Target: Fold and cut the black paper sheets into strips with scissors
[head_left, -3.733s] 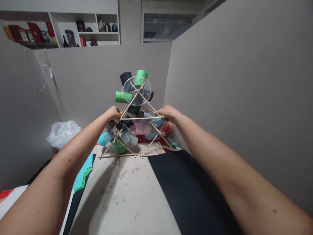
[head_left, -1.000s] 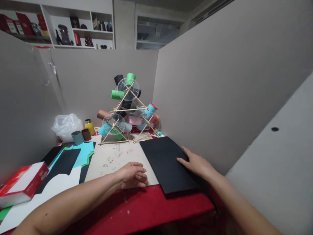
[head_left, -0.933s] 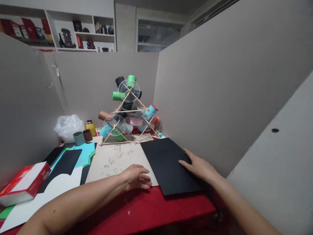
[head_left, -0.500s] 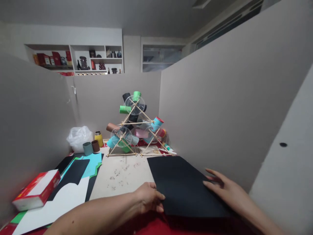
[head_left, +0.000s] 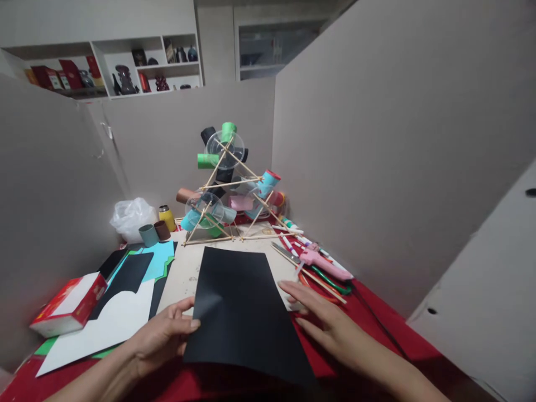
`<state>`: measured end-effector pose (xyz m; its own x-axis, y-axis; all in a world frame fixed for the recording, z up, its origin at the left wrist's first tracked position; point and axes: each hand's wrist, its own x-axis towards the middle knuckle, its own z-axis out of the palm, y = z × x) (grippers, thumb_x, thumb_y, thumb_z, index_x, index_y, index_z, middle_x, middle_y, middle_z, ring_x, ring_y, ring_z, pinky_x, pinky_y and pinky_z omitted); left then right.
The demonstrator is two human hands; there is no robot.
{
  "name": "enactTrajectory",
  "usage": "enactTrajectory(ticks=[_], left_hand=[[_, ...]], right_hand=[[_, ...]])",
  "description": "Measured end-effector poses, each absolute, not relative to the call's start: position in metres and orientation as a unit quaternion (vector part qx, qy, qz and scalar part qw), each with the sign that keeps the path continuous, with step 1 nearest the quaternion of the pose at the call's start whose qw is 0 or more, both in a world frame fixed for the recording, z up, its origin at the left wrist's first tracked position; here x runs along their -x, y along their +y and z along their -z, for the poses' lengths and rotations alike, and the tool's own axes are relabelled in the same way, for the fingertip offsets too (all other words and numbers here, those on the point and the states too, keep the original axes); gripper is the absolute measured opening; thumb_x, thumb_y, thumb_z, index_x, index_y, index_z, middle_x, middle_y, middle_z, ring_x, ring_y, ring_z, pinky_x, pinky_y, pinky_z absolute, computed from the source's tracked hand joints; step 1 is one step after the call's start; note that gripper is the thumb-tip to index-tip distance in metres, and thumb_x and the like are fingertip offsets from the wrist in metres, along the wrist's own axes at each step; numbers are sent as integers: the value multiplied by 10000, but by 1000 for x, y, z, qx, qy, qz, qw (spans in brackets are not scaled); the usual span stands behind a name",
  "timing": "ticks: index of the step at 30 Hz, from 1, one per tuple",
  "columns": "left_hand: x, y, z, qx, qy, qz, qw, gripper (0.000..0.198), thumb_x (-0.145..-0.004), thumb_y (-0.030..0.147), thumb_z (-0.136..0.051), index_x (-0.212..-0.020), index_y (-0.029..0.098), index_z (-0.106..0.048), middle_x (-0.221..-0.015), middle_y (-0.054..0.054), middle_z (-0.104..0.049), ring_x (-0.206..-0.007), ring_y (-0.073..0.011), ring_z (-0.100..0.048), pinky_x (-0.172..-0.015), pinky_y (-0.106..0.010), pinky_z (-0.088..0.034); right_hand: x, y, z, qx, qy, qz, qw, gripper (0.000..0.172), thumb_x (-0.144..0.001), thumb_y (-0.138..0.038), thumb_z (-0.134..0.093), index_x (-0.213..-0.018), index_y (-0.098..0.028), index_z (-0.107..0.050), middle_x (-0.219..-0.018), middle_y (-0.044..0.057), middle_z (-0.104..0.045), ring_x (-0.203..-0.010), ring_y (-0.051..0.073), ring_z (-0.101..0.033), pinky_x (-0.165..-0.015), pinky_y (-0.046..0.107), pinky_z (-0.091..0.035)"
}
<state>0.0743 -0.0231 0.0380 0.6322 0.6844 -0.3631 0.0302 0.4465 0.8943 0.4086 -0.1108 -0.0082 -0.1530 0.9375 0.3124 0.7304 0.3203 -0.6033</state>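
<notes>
A sheet of black paper [head_left: 243, 312] is held up in front of me, its near edge bowed over the red tablecloth. My left hand [head_left: 167, 329] pinches its left edge between thumb and fingers. Beside the right edge, my right hand [head_left: 322, 318] has its fingers stretched out and apart; whether the fingertips touch the sheet is hard to tell. Behind the paper stands a stick frame [head_left: 234, 184] of triangles with clear plastic discs and coloured paper tubes. Part of the pale board [head_left: 178, 287] under it is covered by the sheet.
To the right lie a pink glue gun [head_left: 324, 262], scissors [head_left: 286, 254], markers and sticks. On the left are cut paper sheets [head_left: 121, 324], a red tissue box [head_left: 69, 304], two paper tubes [head_left: 148, 235], a yellow bottle [head_left: 166, 218] and a plastic bag [head_left: 133, 219]. Grey partitions [head_left: 377, 139] enclose the table.
The black paper has moved left, from the right side to in front of me, uncovering the glue gun and scissors. Both hands went left with it. The camera view has tilted down.
</notes>
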Motion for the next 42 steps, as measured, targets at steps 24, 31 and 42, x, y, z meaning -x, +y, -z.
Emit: enactTrajectory(ticks=[24,31,42], left_hand=[[-81,15,-40,-852,397,-243,238,240,-838,308,-551,-1002,231,-708,-995,-69,-716,-921,-229,-640,-865,-307,-453],[-120,47,-8,-895,314,-200,246,420,-883,357,-505,-1263,194,-577,-1297,-117,-583,-1227,-253,-501,-1051,-368,-331],[-108,43,4,-944,254,-129,168,502,-929,388,-437,-1372,154,-465,-1436,-145,-436,-1354,-259,-360,-1120,-369,-242]], right_hand=[[-375,-2,-10,458,-850,-114,233,465,-766,-64,-453,-1142,-215,-681,-1264,91,-618,-1160,225,-579,-1007,399,-451],[-373,3,16,449,-849,-97,261,362,-833,-194,-496,-1145,-208,-680,-1234,124,-628,-1144,259,-571,-988,461,-457],[-374,3,39,375,-897,21,234,506,-719,-166,-549,-1205,-268,-647,-1303,111,-587,-1259,367,-424,-936,581,-420]])
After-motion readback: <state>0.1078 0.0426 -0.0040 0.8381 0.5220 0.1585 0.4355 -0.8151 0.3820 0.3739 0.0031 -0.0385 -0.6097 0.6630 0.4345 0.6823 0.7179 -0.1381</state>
